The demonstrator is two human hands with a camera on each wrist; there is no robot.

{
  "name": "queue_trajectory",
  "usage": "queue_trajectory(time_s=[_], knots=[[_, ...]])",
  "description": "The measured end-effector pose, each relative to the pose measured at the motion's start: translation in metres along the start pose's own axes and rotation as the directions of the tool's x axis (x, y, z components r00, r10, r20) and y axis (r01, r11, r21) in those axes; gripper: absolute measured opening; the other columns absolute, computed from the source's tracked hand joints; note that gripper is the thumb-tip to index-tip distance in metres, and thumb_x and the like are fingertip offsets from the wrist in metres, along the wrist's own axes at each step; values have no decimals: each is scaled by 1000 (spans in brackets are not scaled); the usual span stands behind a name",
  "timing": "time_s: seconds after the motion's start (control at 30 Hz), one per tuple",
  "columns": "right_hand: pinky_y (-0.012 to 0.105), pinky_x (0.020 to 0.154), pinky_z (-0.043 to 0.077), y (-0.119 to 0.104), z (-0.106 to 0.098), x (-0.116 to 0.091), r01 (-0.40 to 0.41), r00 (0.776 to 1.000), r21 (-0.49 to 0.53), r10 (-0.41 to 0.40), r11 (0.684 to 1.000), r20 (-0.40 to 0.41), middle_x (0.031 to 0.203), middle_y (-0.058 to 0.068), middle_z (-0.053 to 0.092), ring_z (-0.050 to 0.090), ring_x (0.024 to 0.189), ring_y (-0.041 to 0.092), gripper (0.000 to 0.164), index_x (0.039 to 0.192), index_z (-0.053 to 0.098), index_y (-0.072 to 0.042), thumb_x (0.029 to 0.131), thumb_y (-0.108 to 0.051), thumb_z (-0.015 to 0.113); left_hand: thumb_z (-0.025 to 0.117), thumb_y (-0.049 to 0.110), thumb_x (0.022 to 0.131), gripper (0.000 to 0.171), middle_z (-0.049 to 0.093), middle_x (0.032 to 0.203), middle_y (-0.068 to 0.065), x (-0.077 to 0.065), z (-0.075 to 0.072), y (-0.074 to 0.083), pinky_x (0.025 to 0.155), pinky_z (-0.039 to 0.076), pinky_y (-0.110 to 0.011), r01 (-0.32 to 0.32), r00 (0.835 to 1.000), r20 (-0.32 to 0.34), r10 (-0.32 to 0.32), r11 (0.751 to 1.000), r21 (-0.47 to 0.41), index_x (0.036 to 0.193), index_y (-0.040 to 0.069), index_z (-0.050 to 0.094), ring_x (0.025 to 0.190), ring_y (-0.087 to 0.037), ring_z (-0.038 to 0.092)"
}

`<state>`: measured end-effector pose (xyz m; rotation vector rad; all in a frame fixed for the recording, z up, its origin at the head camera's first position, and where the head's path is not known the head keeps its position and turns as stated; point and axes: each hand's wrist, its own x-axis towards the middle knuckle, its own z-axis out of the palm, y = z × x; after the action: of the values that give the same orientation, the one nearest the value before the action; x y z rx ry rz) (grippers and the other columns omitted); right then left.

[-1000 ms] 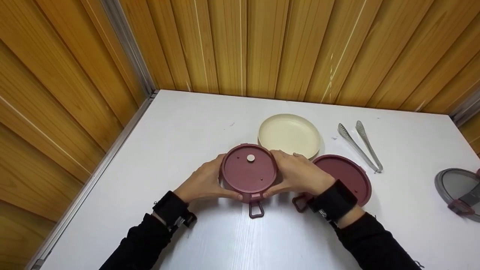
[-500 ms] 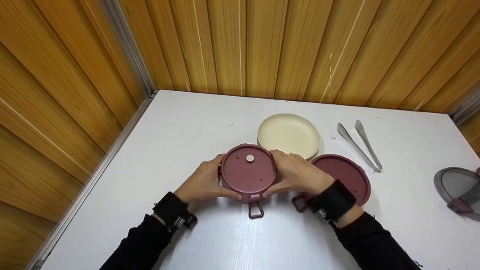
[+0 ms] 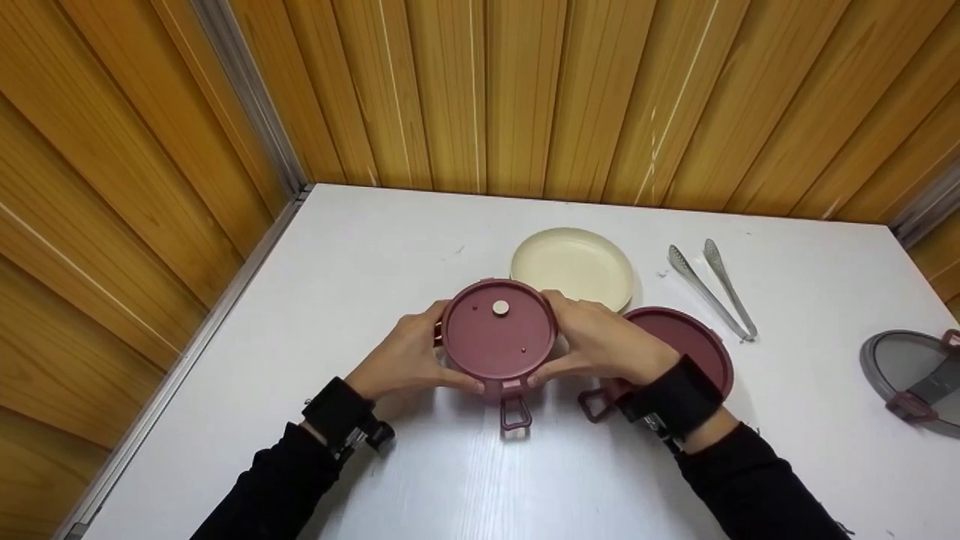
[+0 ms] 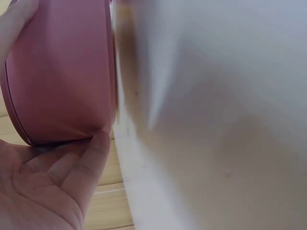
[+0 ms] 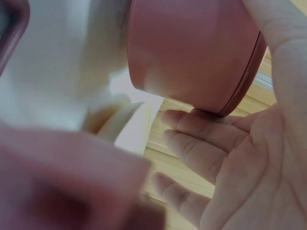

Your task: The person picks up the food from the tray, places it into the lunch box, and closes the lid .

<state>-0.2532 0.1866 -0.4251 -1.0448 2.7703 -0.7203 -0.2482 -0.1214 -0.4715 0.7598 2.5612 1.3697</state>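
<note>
A round maroon lunch box [image 3: 498,337] with a lid, a small pale vent knob and a loop handle hanging at the front is held between both hands in the head view. My left hand [image 3: 409,356] grips its left side, thumb at the front and fingers round the back. On the other side my right hand [image 3: 600,341] holds it the same way. The left wrist view shows the box's smooth side wall [image 4: 62,72] between thumb and fingers. In the right wrist view, some fingers [image 5: 192,153] extend past the box wall [image 5: 192,52].
A cream round dish [image 3: 574,262] lies behind the box. A second maroon round piece [image 3: 694,349] with a loop handle sits partly under the right wrist's outline. Metal tongs [image 3: 720,296] lie farther right, and a grey-rimmed round lid [image 3: 911,367] with maroon clips is at the right edge.
Both hands have raised the lunch box slightly, and it appears a little larger and farther up the head view. The grip looks the same. The head view has shifted a little.
</note>
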Motion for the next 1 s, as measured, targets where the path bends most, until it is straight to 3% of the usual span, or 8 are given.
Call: queue_trajectory(time_s=[0.47,0.73,1.0], knots=[[57,109,60,4,-27,-24,19,997,20,-17,1000,-81,143,23,72,72,131,38,101,153,50,5,79,-42,100,109,40,66,114,70,152,-7,24,-2,29,119,56,-42,-71,997,25,69,996,54,159,8,53,142,-26,68],[56,107,61,3,-41,-36,-90,989,54,95,995,-115,141,17,74,73,128,31,107,158,51,-2,76,-47,102,110,36,65,111,72,149,-7,39,-2,45,117,58,-39,-104,994,45,102,993,49,157,8,55,140,-26,70],[56,109,60,4,-53,-54,-133,978,41,138,990,-157,140,17,75,73,129,32,108,158,52,-1,76,-50,101,110,40,63,109,76,143,-4,55,2,58,115,59,-39,-103,992,82,97,993,64,154,11,57,135,-23,73]])
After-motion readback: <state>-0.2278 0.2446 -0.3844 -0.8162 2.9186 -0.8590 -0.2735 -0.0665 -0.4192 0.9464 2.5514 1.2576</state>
